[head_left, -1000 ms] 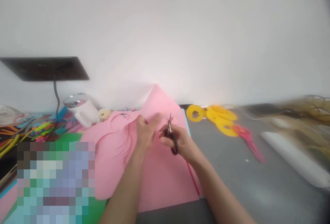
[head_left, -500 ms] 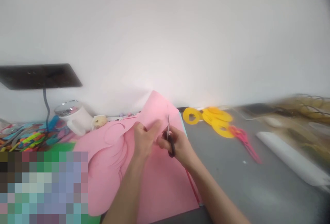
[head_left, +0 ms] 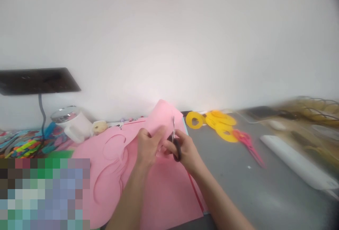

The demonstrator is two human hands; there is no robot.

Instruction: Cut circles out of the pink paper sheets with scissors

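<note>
A large pink sheet (head_left: pixel 159 191) lies on the grey table (head_left: pixel 251 194), its far corner lifted. My left hand (head_left: pixel 148 147) pinches that lifted part of the sheet. My right hand (head_left: pixel 182 150) is closed round the dark handles of a pair of scissors (head_left: pixel 174 141), whose blades point up into the pink sheet beside my left fingers. Curved cuts mark the sheet's left side.
Yellow foam rings (head_left: pixel 212 120) and pink scissors (head_left: pixel 249 145) lie to the right. A white roll (head_left: pixel 293 163) lies further right. A white mug (head_left: pixel 71 124), colourful scraps (head_left: pixel 26 145) and a dark wall shelf (head_left: pixel 37 80) are at the left.
The view has shifted a little, and both hands with the scissors stay at the lifted pink corner, sitting slightly lower in the picture.
</note>
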